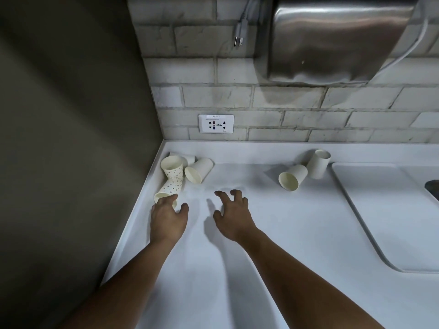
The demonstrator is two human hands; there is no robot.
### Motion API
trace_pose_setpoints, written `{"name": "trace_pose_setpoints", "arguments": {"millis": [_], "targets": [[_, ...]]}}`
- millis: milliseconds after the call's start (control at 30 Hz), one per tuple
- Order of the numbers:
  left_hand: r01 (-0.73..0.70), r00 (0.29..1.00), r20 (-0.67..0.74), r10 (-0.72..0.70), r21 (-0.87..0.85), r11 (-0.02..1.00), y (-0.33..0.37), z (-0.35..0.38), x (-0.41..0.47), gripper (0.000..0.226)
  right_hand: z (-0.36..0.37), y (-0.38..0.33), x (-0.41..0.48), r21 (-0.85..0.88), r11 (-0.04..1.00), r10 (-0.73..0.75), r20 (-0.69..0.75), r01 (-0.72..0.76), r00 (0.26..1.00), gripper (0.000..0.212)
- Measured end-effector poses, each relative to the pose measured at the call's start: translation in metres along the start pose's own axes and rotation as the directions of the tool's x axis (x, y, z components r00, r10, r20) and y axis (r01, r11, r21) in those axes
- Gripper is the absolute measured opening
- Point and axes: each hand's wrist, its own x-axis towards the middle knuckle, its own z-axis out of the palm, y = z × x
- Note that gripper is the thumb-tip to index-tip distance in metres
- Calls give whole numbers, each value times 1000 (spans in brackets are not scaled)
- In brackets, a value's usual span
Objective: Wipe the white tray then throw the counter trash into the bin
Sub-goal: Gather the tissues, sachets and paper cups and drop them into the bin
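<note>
I can't tell if the white tray on the right is wiped, and the cups all lie on the desk, the left grip just touching a dotted cup, not holding it, the right grip loose and empty.

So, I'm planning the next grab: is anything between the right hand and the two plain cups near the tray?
Nothing visible does. Only bare counter lies between the right hand and the nearer plain cup, with the second cup just behind it.
</note>
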Motion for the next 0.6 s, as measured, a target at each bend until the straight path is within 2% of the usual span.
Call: {"name": "trace_pose_setpoints", "arguments": {"millis": [167,267,367,600], "targets": [[-82,984,-156,86,31,996,4,-4,-3,36,8,-18,25,-69,997,-28,40,30,999,63],[-152,957,-236,169,88,984,2,-8,-1,31,11,-27,41,-129,991,-35,70,44,997,67],[-192,931,-301,205,72,979,1,-12,3,22,12,-36,59,-194,980,-18,86,34,996,71],[-310,881,-323,345,156,938,-3,-10,8,22,15,-51,86,-334,941,-16,123,57,992,69]]}}
